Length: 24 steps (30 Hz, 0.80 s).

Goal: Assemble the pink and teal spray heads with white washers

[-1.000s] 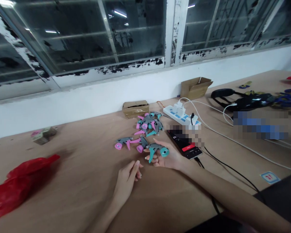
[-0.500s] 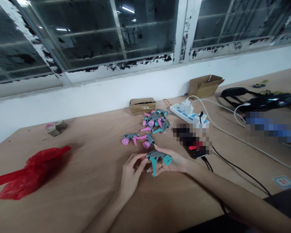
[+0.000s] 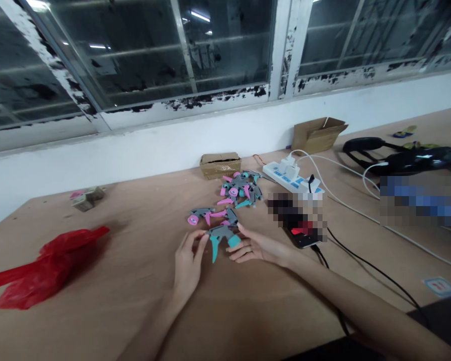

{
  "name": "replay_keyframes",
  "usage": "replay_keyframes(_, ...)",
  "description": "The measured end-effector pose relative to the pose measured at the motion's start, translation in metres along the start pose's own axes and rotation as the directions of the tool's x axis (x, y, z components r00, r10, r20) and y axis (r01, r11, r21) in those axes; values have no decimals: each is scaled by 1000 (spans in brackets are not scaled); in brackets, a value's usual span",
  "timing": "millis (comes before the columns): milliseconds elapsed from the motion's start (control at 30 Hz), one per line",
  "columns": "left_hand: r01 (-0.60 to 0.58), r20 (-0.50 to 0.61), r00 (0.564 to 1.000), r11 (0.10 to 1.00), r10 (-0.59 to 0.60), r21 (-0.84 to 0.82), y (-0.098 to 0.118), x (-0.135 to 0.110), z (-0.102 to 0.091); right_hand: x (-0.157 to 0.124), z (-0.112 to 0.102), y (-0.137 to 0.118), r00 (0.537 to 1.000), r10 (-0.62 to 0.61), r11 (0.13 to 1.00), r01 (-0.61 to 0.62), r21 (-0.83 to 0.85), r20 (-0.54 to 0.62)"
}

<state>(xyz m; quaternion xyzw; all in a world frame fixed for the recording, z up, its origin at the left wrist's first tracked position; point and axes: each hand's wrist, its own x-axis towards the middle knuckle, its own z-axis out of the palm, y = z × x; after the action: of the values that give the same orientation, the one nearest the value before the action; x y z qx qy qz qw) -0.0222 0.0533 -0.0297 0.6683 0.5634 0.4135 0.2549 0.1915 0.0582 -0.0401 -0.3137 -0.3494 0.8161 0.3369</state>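
A grey spray-trigger head with a teal lever and teal cap (image 3: pixel 221 236) sits between my two hands just above the wooden table (image 3: pixel 135 301). My left hand (image 3: pixel 188 260) pinches its grey nozzle end with thumb and fingers. My right hand (image 3: pixel 257 246) touches the teal cap end, fingers stretched out beneath it. Just behind lie two grey and pink trigger heads (image 3: pixel 210 215). Farther back is a pile of several pink and teal trigger heads (image 3: pixel 240 189).
A red plastic bag (image 3: pixel 41 273) lies at the left. A phone (image 3: pixel 300 230) with a black cable, a white power strip (image 3: pixel 293 178), two cardboard boxes (image 3: pixel 220 164) and a black headset (image 3: pixel 398 155) are at the right and back, under the windows.
The teal trigger head has shifted left from my right palm. My left hand rose from the table and took hold of its nozzle end. My right fingers have spread out.
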Motion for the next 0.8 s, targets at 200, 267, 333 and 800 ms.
replay_keyframes(200, 37, -107, 994, 999, -34, 20, -19, 21, -16, 1, -5, 4, 992, -63, 989, 48, -139, -107)
replay_keyframes(267, 40, -111, 993, 998, -35, 42, -23, 23, -17, 2, -3, 6, 983, -124, 967, 90, -240, -134)
replay_keyframes(333, 36, -106, 994, 996, -28, 79, -25, 25, -18, 2, -1, 9, 968, -193, 936, 132, -327, -161)
replay_keyframes(800, -121, 25, 993, 955, 119, 272, -23, 20, -13, -2, -11, 10, 763, -645, 204, 130, -970, -34)
